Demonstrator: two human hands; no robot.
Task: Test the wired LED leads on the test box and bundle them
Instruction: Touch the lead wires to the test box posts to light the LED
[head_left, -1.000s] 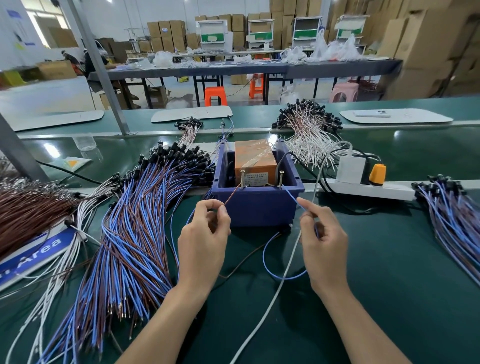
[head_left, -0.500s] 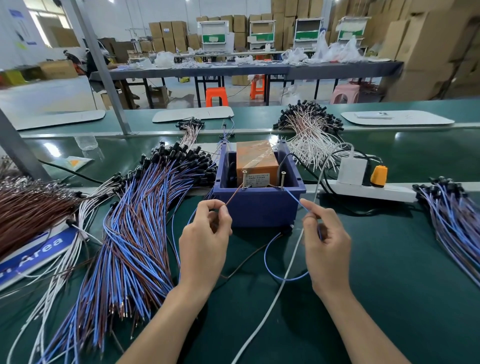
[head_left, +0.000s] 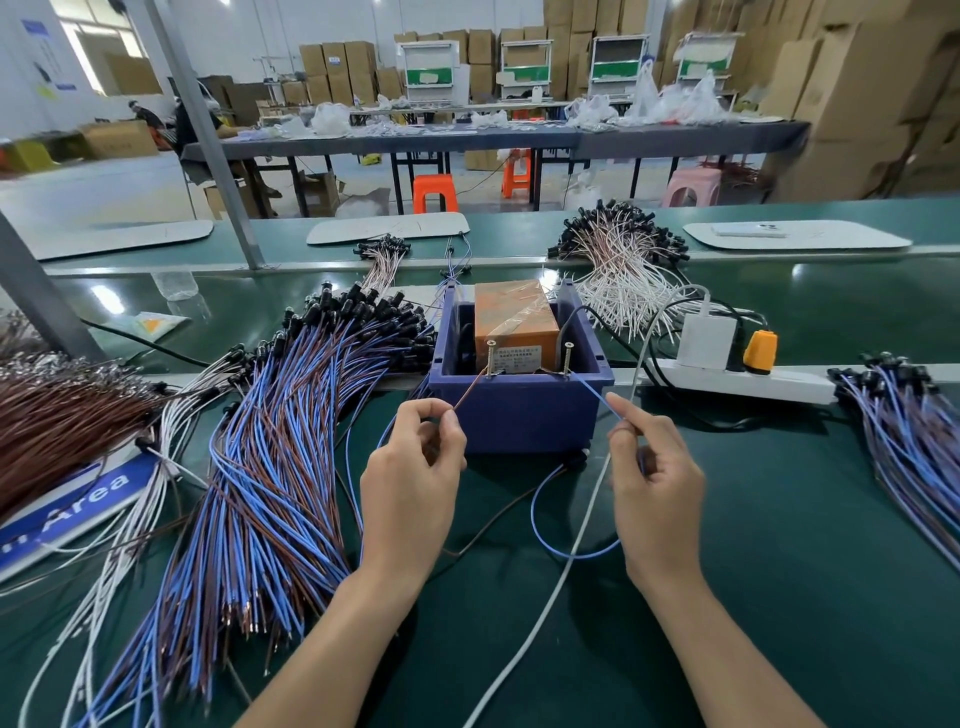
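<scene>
Fingers (head_left: 415, 409) curled on both hands, each hand pinching one wire of the same lead. Heap of loose leads (head_left: 270, 467), blue and brown, at 9 o'clock of the left hand (head_left: 410, 478). Left hand pinches the brown wire (head_left: 470, 392), whose end meets the left screw (head_left: 490, 358) at 1 o'clock. Test box (head_left: 519, 415) at 12 o'clock, between the hands. Right hand (head_left: 657, 483) pinches the blue wire (head_left: 592, 395), which runs to the right screw (head_left: 567, 358) at 11 o'clock. Power strip (head_left: 737, 382) at 2 o'clock of that hand. Second lead pile (head_left: 909, 431) at 3 o'clock.

Factory floor, green conveyor belt (head_left: 779, 519), stacked cartons (head_left: 337, 62)
</scene>
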